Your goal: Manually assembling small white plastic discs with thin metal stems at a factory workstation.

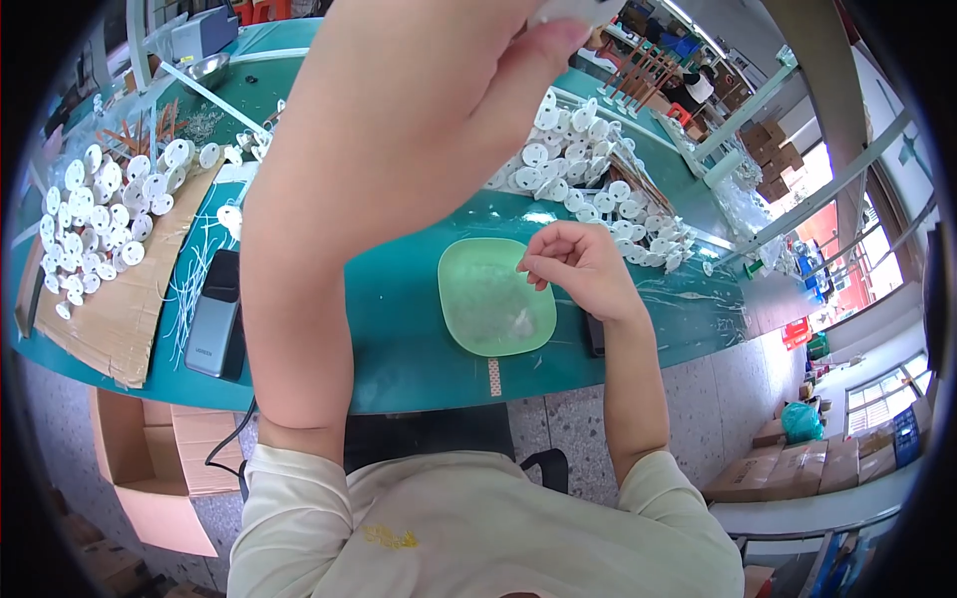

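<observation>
My left hand point(449, 110) is raised very close to the camera, its thumb pressed against a white piece point(570, 10) that is cut off at the top edge. Most of its fingers lie out of view. Over the right rim of a pale green dish point(469, 299), my right hand point(583, 267) has its fingers curled in and its thumb tip against the index finger. Anything pinched there is too small to make out. Inside the dish lies some small, clear or whitish material. A dark flat object point(595, 337) sits partly behind my right wrist.
White round discs point(105, 219) cover cardboard at left; another heap of discs point(568, 149) lies beyond the dish. White strings point(189, 284) lie beside a grey-black device point(214, 324). An open carton point(150, 448) stands on the floor. A person point(693, 92) is in the far background.
</observation>
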Demonstrator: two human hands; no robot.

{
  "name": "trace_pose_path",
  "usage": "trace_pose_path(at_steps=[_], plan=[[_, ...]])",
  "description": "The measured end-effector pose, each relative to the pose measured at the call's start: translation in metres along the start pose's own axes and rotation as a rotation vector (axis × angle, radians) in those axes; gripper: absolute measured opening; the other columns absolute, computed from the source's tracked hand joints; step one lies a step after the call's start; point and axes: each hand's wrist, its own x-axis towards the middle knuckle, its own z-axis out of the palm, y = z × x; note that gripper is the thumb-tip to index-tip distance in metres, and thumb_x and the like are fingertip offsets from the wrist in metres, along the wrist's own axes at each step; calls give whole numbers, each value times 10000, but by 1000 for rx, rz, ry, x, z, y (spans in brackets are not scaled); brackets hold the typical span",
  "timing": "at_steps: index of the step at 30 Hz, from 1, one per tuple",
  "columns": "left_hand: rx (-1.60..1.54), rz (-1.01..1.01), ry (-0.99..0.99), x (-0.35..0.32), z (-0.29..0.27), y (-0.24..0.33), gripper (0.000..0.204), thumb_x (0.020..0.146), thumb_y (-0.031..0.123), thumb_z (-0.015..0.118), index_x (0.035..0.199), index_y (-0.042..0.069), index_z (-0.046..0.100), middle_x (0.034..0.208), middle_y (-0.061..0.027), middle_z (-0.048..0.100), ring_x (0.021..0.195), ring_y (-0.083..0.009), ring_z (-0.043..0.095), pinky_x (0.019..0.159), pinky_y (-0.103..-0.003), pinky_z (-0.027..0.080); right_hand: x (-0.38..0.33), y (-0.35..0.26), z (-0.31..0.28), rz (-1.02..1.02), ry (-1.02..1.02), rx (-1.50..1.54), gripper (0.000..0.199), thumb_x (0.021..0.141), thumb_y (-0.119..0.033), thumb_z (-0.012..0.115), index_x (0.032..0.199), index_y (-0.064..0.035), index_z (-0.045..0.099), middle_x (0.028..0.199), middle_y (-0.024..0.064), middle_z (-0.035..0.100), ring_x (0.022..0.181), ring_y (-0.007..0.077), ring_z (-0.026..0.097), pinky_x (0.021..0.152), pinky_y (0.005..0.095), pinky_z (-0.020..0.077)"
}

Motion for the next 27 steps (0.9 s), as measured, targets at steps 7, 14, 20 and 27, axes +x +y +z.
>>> trace_pose_path(at_steps=[7,14,20,27], plan=[[-6,15,-119,-12,2,-20,206,921,28,609,1125,11,635,781,-104,659,653,-162,626,583,-262,474,2,15,2,-13,76,48,42,815,10,702,829,7,662,749,62,699,657,105,653,604,246,525],[9,145,-90,-15,12,-39,299,945,8,574,1236,27,638,844,-96,693,726,-144,681,618,-255,525,1,12,7,-143,25,-318,53,786,-36,675,828,-6,687,762,47,681,719,102,631,667,270,509],[-49,112,-97,-11,16,-29,285,932,-8,569,1209,4,633,839,-92,693,714,-143,680,615,-254,524,12,-39,-7,-454,168,-437,76,795,-33,703,864,-3,700,837,51,704,773,119,651,702,279,517],[-176,64,-101,-12,21,-19,257,897,-4,575,1147,-23,631,824,-82,688,697,-123,656,621,-256,518,13,-127,5,-842,311,112,61,889,17,643,929,36,686,910,46,692,827,102,621,714,233,475]])
